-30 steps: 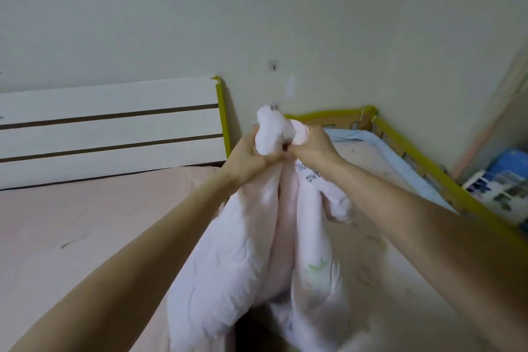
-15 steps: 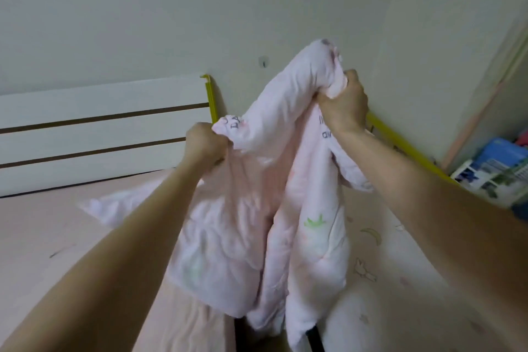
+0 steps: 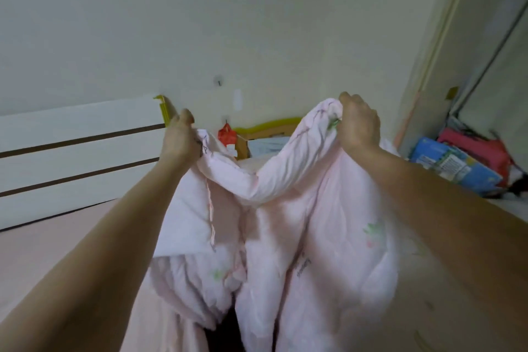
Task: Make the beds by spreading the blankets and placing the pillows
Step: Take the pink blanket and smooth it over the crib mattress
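A pale pink quilted blanket (image 3: 320, 237) with small green and pink prints hangs in front of me, its top edge sagging between my two hands. My left hand (image 3: 180, 137) grips the edge at the left. My right hand (image 3: 358, 123) grips a bunched part of the edge at the right, slightly higher. The blanket's lower part drapes down over the gap between a large bed with a pink sheet (image 3: 57, 251) on the left and a small bed (image 3: 445, 308) on the right. No pillow is in view.
A white slatted headboard (image 3: 80, 157) stands at the left against the wall. A yellow-edged wooden cot frame (image 3: 271, 126) sits behind the blanket, with a red item (image 3: 227, 134) hanging by it. Blue and red packages (image 3: 457, 163) are piled at the far right near a door frame.
My hands, together at the start, have moved apart along the blanket's edge. The blanket has opened wider between them, and my right hand came down from its raised position.
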Tool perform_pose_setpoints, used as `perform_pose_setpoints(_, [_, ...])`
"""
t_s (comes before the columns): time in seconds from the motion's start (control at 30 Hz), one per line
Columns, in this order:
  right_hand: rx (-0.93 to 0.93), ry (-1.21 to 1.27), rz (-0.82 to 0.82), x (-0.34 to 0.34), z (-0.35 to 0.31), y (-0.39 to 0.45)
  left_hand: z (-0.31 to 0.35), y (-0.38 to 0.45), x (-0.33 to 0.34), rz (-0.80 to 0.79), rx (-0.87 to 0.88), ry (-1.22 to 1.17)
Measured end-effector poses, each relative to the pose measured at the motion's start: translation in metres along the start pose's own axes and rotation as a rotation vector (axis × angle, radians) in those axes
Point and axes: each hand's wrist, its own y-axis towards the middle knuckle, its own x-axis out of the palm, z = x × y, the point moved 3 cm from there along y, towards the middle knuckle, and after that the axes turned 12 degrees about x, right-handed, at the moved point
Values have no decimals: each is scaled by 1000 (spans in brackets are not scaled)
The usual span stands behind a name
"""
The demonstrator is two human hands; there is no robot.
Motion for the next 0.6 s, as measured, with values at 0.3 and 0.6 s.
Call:
perform_pose_setpoints(0.3, [222, 299, 223, -32, -17, 35, 29, 56, 0, -62, 365, 59])
perform_pose_setpoints(0.6, [162, 293, 413, -53, -10, 101, 98, 122, 27, 277, 443, -409])
